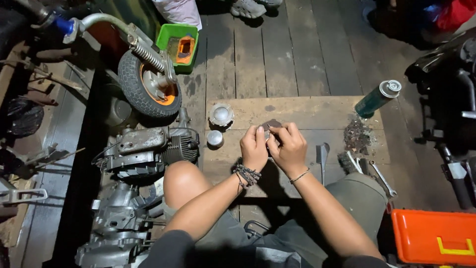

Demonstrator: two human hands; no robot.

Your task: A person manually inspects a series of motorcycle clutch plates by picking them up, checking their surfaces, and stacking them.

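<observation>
Left hand (pixel 254 148) and right hand (pixel 288 146) together, both pinching a small dark flat piece (pixel 271 123) — just right of two round metal caps (pixel 220 114).

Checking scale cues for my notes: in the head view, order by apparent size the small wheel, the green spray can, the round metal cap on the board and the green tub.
1. small wheel
2. green tub
3. green spray can
4. round metal cap

The tub and can look close in size, and the tub lies farther from the camera, so their order is unsure.
</observation>
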